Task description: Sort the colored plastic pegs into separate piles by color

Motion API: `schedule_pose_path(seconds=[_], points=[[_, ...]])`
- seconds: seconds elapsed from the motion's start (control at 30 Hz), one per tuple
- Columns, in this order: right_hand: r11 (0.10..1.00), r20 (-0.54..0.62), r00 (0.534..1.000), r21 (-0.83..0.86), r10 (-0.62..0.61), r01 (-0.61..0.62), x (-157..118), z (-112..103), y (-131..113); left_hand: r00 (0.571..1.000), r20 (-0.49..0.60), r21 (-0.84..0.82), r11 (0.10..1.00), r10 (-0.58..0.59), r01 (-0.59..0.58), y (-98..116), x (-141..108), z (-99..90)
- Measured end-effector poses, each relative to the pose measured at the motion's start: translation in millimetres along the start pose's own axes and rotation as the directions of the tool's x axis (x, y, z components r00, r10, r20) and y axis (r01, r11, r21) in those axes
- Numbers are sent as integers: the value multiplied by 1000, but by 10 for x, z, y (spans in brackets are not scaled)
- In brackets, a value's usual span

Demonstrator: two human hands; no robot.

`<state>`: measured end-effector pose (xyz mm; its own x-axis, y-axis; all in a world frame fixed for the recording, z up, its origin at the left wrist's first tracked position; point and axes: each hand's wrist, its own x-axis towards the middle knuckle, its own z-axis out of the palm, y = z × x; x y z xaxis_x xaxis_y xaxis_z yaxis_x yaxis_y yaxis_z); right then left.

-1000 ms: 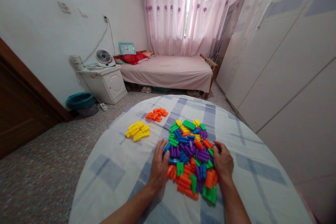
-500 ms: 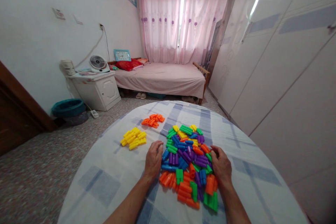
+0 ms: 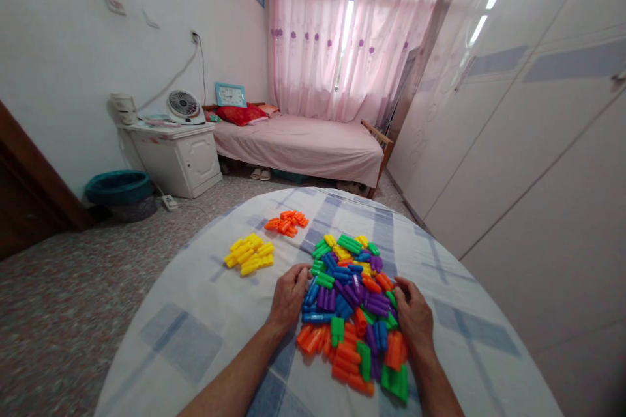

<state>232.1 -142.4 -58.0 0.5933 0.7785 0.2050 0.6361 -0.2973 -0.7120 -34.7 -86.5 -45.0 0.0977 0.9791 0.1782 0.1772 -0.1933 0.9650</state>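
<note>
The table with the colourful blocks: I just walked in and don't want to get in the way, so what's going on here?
A person sits or stands at the table with both hands around a mixed pile of blocks. The left hand is at its left edge, the right hand at its right; whether either grips a block is hard to tell. Left of the pile, yellow blocks and orange blocks lie in two separate groups.

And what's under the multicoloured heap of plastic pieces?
The blue and white checked tablecloth shows around the heap; what lies directly beneath is covered.
</note>
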Motion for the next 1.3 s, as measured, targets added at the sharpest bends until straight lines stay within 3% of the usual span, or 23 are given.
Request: schedule_pose_path(seconds=[0.57,1.3], points=[[1000,-28,999,0,-31,31,-30,2,-16,998,48,144,989,28,-34,19,6,-14],[999,-35,998,3,-50,50,-39,4,-25,998,56,192,980,41,-51,7,17,-22]])
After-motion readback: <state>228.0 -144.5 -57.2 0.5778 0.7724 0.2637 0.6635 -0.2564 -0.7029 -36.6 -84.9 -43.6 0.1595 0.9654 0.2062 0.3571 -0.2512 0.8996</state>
